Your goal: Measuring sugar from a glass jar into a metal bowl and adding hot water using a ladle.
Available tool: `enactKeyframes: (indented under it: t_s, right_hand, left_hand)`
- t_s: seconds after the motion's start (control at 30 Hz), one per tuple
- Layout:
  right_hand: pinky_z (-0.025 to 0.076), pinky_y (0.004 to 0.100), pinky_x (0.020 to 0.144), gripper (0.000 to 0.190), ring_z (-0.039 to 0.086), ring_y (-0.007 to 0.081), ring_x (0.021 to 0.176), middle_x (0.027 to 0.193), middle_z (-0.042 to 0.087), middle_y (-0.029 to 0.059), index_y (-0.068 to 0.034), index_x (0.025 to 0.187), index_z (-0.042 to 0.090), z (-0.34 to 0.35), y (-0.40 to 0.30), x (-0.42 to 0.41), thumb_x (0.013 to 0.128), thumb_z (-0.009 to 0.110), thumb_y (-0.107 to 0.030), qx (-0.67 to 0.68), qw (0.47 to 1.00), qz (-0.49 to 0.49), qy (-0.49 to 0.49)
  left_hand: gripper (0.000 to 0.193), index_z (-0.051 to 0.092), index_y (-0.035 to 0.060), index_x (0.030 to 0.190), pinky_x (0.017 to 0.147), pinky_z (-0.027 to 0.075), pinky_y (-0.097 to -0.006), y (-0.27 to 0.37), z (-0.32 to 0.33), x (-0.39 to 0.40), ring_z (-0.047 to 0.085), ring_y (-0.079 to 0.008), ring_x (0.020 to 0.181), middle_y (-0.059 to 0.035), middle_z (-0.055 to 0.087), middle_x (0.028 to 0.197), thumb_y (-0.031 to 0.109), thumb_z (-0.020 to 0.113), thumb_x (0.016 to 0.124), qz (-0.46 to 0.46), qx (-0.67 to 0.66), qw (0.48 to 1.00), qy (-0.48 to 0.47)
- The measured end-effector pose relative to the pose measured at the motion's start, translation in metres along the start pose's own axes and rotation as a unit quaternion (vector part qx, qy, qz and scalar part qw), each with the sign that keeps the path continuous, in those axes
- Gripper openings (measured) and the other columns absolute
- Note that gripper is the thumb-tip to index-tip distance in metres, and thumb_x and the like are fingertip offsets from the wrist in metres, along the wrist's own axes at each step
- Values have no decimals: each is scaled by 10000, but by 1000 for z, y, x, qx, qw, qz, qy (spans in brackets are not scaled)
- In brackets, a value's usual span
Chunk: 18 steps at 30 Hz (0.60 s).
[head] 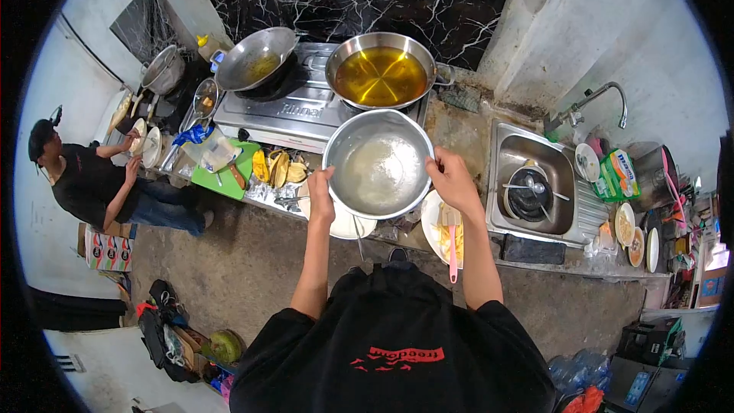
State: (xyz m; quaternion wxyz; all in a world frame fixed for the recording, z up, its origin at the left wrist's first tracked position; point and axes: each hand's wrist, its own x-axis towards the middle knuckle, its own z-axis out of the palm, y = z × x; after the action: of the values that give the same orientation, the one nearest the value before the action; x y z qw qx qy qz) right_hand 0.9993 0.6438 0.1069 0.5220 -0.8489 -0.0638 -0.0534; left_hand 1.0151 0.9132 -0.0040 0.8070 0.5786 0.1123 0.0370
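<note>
Both of my hands grip a round metal bowl (378, 163) by its rim, my left hand (321, 192) on one side and my right hand (453, 180) on the other. A thin wet, whitish residue shows on its bottom. Just beyond the bowl, a wide steel pan of yellow oil (381, 77) stands on the gas stove (275, 117). A wok (256, 60) with a little oil sits on the stove's left side. Partly behind the bowl is a pale plate (350, 228) with metal utensils. Below my right hand lies a white plate (430, 223) of yellowish strips with a pink-handled spatula (452, 252).
Banana peels (279, 169) and a green cutting board (246, 158) with a knife lie left on the counter. A steel sink (533, 183) holding dishes is at right, under a curved faucet (616, 97). Another person (92, 178) stands at far left, holding a plate.
</note>
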Motion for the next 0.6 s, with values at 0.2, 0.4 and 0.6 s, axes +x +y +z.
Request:
enactKeyframes:
  t_s: [0.2, 0.4, 0.6]
  right_hand:
    - [363, 387, 536, 233, 466, 266, 538, 594, 473, 184, 38, 712, 472, 7, 5, 0, 805, 562, -156, 5, 1000, -18, 12]
    - [358, 389, 533, 242, 455, 288, 536, 594, 467, 195, 42, 722, 465, 9, 8, -1, 822, 547, -163, -2, 1000, -2, 19]
    - [356, 401, 536, 236, 455, 295, 531, 585, 453, 200, 35, 722, 459, 10, 4, -5, 830, 535, -161, 10, 1000, -1, 28]
  left_hand:
    - [279, 538, 52, 958, 821, 432, -307, 18, -1, -4, 535, -163, 917, -63, 568, 955, 302, 524, 836, 12, 28, 999, -40]
    - [267, 528, 43, 903, 810, 404, -280, 38, 14, -15, 494, -143, 855, -33, 525, 879, 299, 538, 829, 40, 56, 998, -16]
    - [338, 508, 26, 979, 892, 344, -292, 53, 19, -20, 444, -150, 943, -47, 488, 978, 327, 543, 830, 18, 85, 995, -52]
